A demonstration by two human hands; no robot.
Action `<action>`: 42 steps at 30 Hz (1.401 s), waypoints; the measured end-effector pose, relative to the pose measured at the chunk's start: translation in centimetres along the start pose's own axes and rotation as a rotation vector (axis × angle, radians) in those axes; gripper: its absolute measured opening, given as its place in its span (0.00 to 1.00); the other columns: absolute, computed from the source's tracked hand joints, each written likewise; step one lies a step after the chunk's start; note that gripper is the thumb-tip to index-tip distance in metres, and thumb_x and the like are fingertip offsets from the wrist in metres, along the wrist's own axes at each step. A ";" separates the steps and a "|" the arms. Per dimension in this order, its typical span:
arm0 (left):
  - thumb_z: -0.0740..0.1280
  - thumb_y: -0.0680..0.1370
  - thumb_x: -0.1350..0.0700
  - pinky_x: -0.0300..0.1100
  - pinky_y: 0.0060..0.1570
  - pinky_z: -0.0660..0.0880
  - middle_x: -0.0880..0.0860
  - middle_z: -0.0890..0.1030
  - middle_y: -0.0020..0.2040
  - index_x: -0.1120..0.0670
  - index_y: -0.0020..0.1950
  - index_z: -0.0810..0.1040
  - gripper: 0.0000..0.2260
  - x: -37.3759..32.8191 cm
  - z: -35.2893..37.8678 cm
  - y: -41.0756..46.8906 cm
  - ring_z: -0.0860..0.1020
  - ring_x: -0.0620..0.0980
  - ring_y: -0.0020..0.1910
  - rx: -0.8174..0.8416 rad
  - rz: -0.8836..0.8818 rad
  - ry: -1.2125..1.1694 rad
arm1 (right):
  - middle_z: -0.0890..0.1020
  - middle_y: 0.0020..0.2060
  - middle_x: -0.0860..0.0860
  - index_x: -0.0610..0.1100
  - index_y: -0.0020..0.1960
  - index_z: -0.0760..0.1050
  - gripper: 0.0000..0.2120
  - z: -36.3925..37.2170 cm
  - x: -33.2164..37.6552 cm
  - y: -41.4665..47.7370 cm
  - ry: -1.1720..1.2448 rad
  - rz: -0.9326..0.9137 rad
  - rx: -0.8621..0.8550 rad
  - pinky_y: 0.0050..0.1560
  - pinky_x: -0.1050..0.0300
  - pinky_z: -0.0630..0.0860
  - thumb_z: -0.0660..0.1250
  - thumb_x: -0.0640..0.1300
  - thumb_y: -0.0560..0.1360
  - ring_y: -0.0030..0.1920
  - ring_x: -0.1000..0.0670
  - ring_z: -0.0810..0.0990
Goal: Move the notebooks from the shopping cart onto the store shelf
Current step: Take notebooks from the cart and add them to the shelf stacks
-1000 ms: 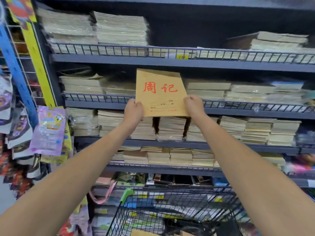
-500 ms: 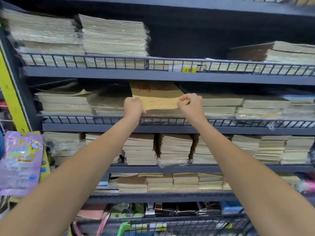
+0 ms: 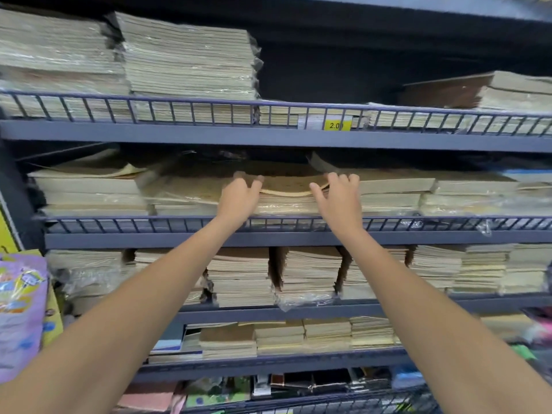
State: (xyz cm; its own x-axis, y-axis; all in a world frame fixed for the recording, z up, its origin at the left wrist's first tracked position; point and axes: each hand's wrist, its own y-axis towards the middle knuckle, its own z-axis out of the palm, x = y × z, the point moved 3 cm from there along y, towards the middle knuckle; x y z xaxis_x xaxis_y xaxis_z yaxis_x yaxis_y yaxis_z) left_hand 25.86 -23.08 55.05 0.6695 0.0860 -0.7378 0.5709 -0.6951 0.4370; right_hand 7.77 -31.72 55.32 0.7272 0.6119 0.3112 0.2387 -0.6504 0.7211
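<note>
The store shelf was a dark blue steel unit with several tiers, each fronted by a low wire rail. Every tier carried stacked notebooks, many bundled in clear film. A purple packet hung beside the unit at the far left.

On the second tier from the top, a film-wrapped stack sat near the middle, between neighbouring stacks on either side. The brown notebook lay flat on top of this stack, behind the wire rail, with its near edge bowed downward in the middle and raised slightly at both near corners.

Both bare arms reached up to this tier. The left hand was at the near left corner of the notebook; its grip was released, with fingers spread loosely and resting on the cover (motion blur softened the fingertips). The right hand was at the near right corner, fingers over the cover and thumb stretched along the near edge; whether this grip pinched the notebook could not be determined.

A yellow price tag was fixed to the rail of the tier above.
</note>
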 end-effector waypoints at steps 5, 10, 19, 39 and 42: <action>0.59 0.75 0.34 0.56 0.65 0.69 0.59 0.71 0.68 0.59 0.72 0.63 0.35 1.1 0.6 -0.7 0.65 0.60 0.71 0.032 0.028 0.188 | 0.78 0.57 0.44 0.39 0.60 0.74 0.22 0.2 -0.2 -0.7 -0.151 -0.078 0.028 0.61 0.53 0.68 0.53 0.56 0.81 0.64 0.45 0.68; 0.60 0.76 0.37 0.55 0.68 0.66 0.59 0.70 0.69 0.61 0.70 0.67 0.32 0.8 0.6 -0.9 0.63 0.60 0.72 0.030 0.026 0.236 | 0.80 0.54 0.43 0.39 0.57 0.77 0.25 0.7 -0.3 -0.8 -0.283 -0.136 0.070 0.64 0.50 0.66 0.50 0.57 0.81 0.63 0.42 0.70; 0.66 0.75 0.41 0.45 0.51 0.76 0.57 0.79 0.56 0.62 0.63 0.74 0.27 1.2 0.6 -0.6 0.77 0.54 0.56 -0.156 -0.005 0.085 | 0.81 0.51 0.43 0.39 0.53 0.76 0.24 1.5 0.8 -0.8 -0.403 -0.070 0.092 0.66 0.49 0.63 0.49 0.55 0.81 0.58 0.43 0.74; 0.65 0.76 0.41 0.41 0.45 0.75 0.58 0.81 0.52 0.61 0.65 0.73 0.27 1.3 0.3 -0.7 0.80 0.53 0.48 -0.123 0.034 0.122 | 0.79 0.52 0.44 0.41 0.53 0.76 0.14 1.8 0.1 -1.1 -0.534 -0.240 0.087 0.63 0.51 0.66 0.55 0.46 0.81 0.57 0.45 0.73; 0.63 0.77 0.44 0.42 0.47 0.74 0.59 0.79 0.56 0.61 0.66 0.71 0.25 0.7 0.2 -1.2 0.80 0.54 0.51 -0.083 0.035 0.131 | 0.79 0.53 0.44 0.42 0.53 0.77 0.11 1.0 0.3 -1.7 -0.587 -0.330 0.116 0.65 0.51 0.66 0.57 0.44 0.80 0.58 0.45 0.74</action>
State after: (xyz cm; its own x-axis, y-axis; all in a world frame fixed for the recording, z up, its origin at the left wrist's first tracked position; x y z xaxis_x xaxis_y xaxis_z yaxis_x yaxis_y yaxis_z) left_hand 25.57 -22.28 53.89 0.7429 0.1590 -0.6502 0.5796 -0.6387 0.5061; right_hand 8.18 -30.91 53.61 0.8254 0.4623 -0.3241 0.5513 -0.5360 0.6394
